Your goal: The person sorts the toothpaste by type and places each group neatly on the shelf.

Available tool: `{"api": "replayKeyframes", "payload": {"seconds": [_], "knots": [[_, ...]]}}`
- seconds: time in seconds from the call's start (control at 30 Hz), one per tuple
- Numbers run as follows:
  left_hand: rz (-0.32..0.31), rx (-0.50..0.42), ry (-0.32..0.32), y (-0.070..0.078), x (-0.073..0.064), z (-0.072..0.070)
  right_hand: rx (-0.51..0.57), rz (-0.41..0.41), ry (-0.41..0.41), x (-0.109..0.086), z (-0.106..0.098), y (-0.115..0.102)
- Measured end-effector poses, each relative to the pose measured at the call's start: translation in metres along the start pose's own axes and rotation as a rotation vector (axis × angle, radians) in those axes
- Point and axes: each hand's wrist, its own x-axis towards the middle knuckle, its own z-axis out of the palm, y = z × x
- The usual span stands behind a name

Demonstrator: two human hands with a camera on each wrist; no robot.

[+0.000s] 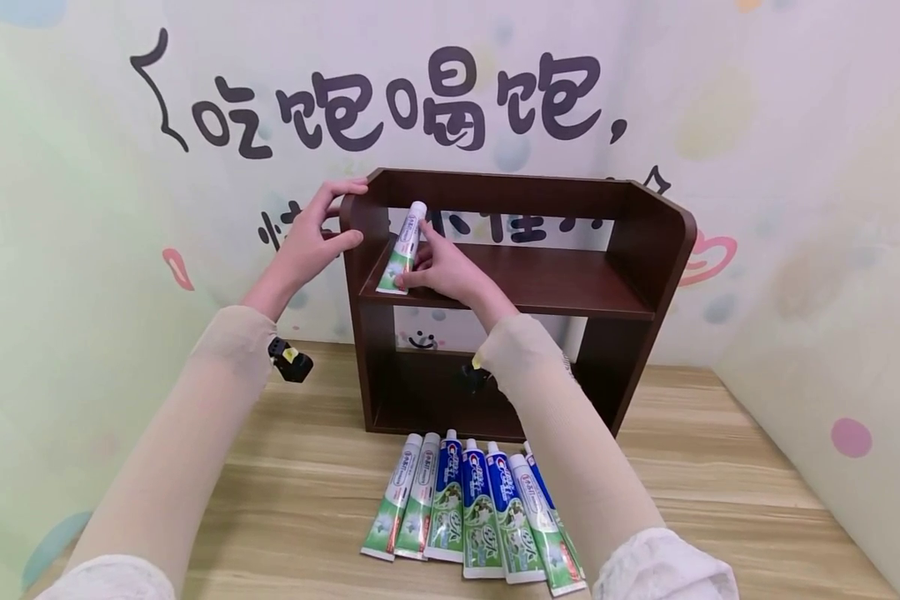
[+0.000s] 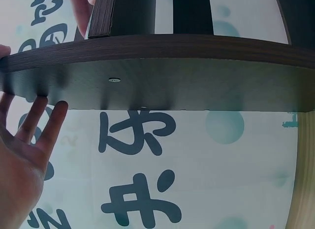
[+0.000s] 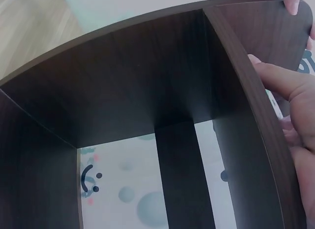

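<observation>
My right hand (image 1: 452,271) pinches a white and green toothpaste tube (image 1: 402,250) between thumb and fingers. The tube leans, cap end up, at the left end of the dark brown shelf's (image 1: 547,279) upper board, its bottom edge close over the board. My left hand (image 1: 306,240) holds the shelf's left side panel near the top, thumb at the front edge. In the left wrist view, the fingers (image 2: 55,123) press the panel's outer face. From the right wrist, the thumb (image 3: 280,79) shows above the upper board, while the tube is mostly hidden.
Several toothpaste tubes lie side by side on the wooden table (image 1: 292,500) before the shelf: white and green ones (image 1: 392,500) and blue and green ones (image 1: 482,512). My right forearm partly covers the rightmost. Behind the shelf stands a wall (image 1: 270,50) with black lettering.
</observation>
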Motion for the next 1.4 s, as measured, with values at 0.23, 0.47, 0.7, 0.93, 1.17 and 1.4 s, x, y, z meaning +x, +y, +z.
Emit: {"api": "replayKeyframes", "payload": {"seconds": [0.23,0.47,0.7,0.93,1.17,1.4], "knots": [[-0.012,-0.008,-0.007,0.0,0.0,0.001,-0.007,-0.008,-0.008,-0.003,0.001,-0.001],[-0.011,-0.01,-0.007,0.001,0.002,0.001,-0.03,-0.04,-0.019,0.0,0.002,-0.002],[-0.01,-0.015,-0.013,0.003,0.001,0.001,-0.078,-0.028,-0.023,-0.001,0.003,-0.002],[-0.008,-0.003,-0.008,0.001,0.0,0.002,-0.132,-0.036,-0.031,-0.003,0.006,-0.002],[-0.002,-0.002,-0.003,0.0,-0.001,0.002,-0.217,-0.046,-0.028,-0.002,0.008,-0.003],[0.003,0.002,0.009,0.0,-0.002,0.001,-0.283,-0.07,-0.021,-0.002,0.011,-0.005]]}}
